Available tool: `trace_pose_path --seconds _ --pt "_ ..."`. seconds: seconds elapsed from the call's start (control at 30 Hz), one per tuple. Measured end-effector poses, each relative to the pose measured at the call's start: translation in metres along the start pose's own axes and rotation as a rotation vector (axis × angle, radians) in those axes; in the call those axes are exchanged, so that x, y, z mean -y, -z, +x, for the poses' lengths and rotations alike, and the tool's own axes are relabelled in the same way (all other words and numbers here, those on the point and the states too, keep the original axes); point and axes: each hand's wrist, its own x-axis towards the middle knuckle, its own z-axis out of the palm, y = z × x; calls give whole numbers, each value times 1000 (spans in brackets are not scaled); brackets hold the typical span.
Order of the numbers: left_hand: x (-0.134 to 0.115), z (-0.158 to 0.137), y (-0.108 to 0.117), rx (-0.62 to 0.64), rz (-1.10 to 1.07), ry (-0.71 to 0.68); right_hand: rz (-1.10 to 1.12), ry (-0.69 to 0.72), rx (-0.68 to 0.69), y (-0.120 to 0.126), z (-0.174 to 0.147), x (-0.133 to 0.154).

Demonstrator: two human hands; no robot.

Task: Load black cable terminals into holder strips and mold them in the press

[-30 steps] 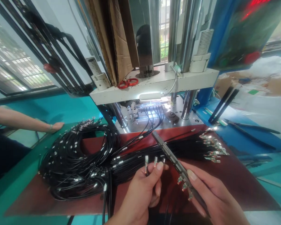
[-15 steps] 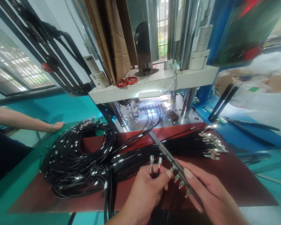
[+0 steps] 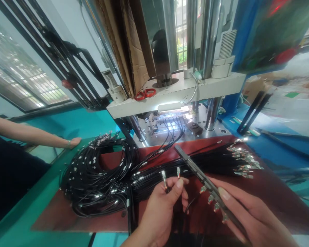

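My left hand (image 3: 161, 202) is closed on two black cables, whose metal-tipped connectors (image 3: 178, 171) stick up beyond the thumb and fingers. My right hand (image 3: 249, 209) grips a long dark metal bar (image 3: 195, 168) that slants up and to the left. Several small connectors (image 3: 210, 198) sit in a row along the bar's lower left side, near my right thumb. A gap separates the left fingertips from the bar. Beneath both hands lies a bundle of black cables (image 3: 157, 178), its connector ends (image 3: 243, 161) fanned out at the right.
Behind stands a press with a white plate (image 3: 208, 87), red-handled scissors (image 3: 145, 94) on top and cables running into its lit lower die (image 3: 170, 123). Coiled cables (image 3: 79, 181) lie left on the red board (image 3: 67, 223). Another person's hand (image 3: 74, 142) rests at far left. Pliers (image 3: 285, 134) lie right.
My left hand has drawn away from the bar, leaving a wider gap, and its thumb now presses near one connector. The view has shifted, so the scene sits further right.
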Motion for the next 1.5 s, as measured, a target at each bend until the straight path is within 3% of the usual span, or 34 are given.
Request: trace_pose_path --seconds 0.3,0.5,0.93,1.07,1.17,1.3,1.4,1.5 --pt "1 3 -1 -104 212 -13 8 18 -15 0 3 -2" --pt "-1 3 0 44 433 -17 -4 -2 42 -2 2 0" --pt "-6 5 5 150 479 -34 -215 47 130 8 5 -8" --pt "-7 5 5 164 441 -16 -259 99 110 6 5 -8" --pt "-12 3 6 105 375 -13 -227 82 60 4 3 -1" --pt "-19 -1 16 -37 87 -49 -181 43 -22 10 -2 5" --pt "-19 -6 22 5 -152 34 -175 59 -52 18 -3 -1" --pt "-16 -11 20 24 -233 72 -168 88 -49 22 0 -9"
